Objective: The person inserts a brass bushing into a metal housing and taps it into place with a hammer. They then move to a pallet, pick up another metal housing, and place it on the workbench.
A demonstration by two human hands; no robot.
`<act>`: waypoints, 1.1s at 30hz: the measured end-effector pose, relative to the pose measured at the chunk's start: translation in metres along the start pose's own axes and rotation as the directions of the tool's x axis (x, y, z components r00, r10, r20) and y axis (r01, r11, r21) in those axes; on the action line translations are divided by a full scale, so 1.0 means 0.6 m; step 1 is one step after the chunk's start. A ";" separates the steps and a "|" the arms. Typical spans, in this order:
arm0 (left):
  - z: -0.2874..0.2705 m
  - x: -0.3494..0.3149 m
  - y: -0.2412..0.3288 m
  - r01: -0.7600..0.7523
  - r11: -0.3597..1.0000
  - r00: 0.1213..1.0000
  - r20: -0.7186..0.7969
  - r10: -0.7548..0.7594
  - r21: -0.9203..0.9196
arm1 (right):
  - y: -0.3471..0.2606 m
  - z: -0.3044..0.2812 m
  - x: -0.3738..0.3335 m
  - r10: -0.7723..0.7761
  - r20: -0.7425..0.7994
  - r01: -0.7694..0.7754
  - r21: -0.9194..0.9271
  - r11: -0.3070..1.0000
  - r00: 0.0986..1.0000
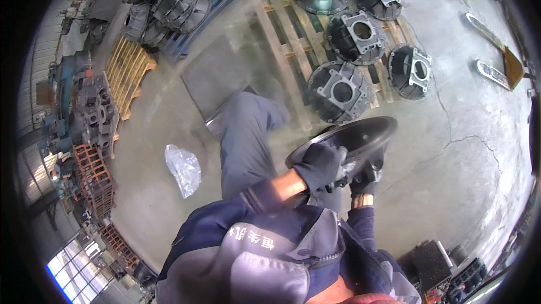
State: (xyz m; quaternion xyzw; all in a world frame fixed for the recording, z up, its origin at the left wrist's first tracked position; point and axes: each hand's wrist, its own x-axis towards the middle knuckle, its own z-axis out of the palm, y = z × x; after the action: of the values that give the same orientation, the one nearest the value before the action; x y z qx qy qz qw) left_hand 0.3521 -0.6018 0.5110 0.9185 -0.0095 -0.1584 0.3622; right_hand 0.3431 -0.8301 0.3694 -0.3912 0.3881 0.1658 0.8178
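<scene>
Close to my body I carry a dark metal bell housing (360, 135), tilted with its wide round rim up and away from me. My left hand (321, 166), in a dark glove, is closed on the near left side of it. Also in a dark glove, my right hand (366, 181) grips the near right side, its fingers partly hidden by the casting. Just beyond the held part, several similar housings (340, 94) lie on a wooden pallet (290, 44), each with a pale machined flange and a round hole facing up.
A dark flat sheet (214, 70) lies on the floor by my leg. Clear plastic wrap (183, 170) lies to the left. More castings (180, 8) are piled on a blue pallet (194, 33) at far left. A pallet truck's forks (493, 74) reach in at the right.
</scene>
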 end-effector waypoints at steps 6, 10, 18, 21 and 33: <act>-0.023 0.044 -0.071 0.120 0.981 0.980 -0.139 -0.141 -0.151 | 0.008 0.103 0.045 0.098 0.058 -0.103 0.092 0.990 0.994; -0.068 0.059 -0.184 0.126 0.984 0.959 -0.238 -0.154 -0.129 | 0.032 0.224 0.091 0.213 0.060 -0.218 0.100 0.971 0.975; -0.160 0.143 -0.555 0.570 0.753 0.806 0.047 -0.590 -0.329 | 0.205 0.500 0.298 0.211 -0.102 -0.227 -0.188 0.956 0.972; -0.254 0.145 -0.696 0.368 0.766 0.803 -0.235 -0.547 -0.528 | 0.268 0.621 0.383 0.145 -0.054 -0.152 -0.531 0.834 0.988; -0.320 -0.161 -0.932 0.930 0.338 0.358 0.147 -0.922 -0.146 | 0.472 0.818 0.692 -0.028 0.201 0.193 -0.967 -0.169 0.979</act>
State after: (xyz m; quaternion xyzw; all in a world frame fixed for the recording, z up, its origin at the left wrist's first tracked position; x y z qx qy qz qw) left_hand 0.2630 -0.0493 0.2966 0.7164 0.5215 -0.3528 0.3006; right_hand 0.6957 -0.2854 0.1004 -0.8970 0.0454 0.3520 0.2636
